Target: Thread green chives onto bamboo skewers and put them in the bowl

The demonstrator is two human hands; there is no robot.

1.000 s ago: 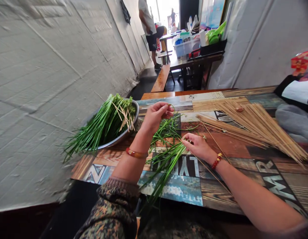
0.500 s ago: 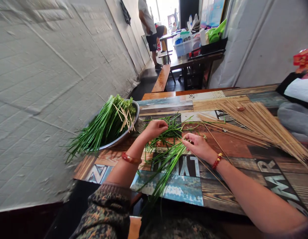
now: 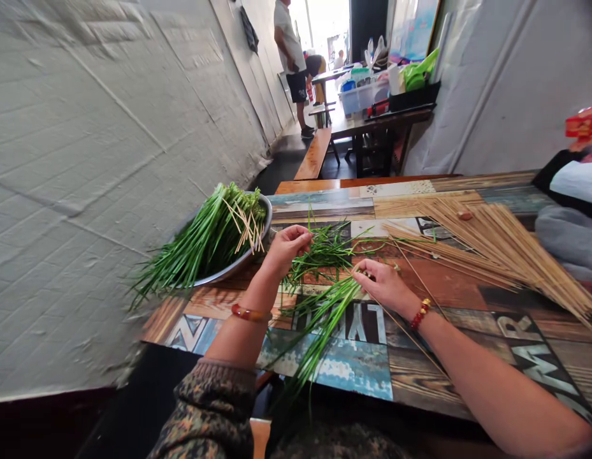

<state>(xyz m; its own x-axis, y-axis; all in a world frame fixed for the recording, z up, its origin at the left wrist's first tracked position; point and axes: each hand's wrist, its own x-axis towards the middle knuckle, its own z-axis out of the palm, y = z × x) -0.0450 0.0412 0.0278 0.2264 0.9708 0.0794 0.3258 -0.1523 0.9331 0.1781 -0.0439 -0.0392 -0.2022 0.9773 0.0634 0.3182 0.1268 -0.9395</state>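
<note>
My right hand (image 3: 379,282) is closed around the stem ends of a bunch of chives (image 3: 327,319), whose long green blades hang past the table's front edge. A thin bamboo skewer (image 3: 413,338) runs out from under that hand; whether it is gripped I cannot tell. With thumb and fingers pinched together, my left hand (image 3: 290,245) hovers at the left side of a heap of loose chive blades (image 3: 329,245). One thin blade stands up just beyond its fingertips, and what the pinch holds is hidden.
A metal basin (image 3: 219,273) at the left wall holds many chives (image 3: 190,242), with short skewered bundles on top. Many bamboo skewers (image 3: 510,245) lie fanned out on the right. Beyond are a bench (image 3: 315,155), a table with a plastic bin (image 3: 365,95), and a standing person (image 3: 292,57).
My left hand has lifted slightly and shifted left, its fingers still pinched. A thin blade now stands up near its fingertips. My right hand keeps its hold on the chives.
</note>
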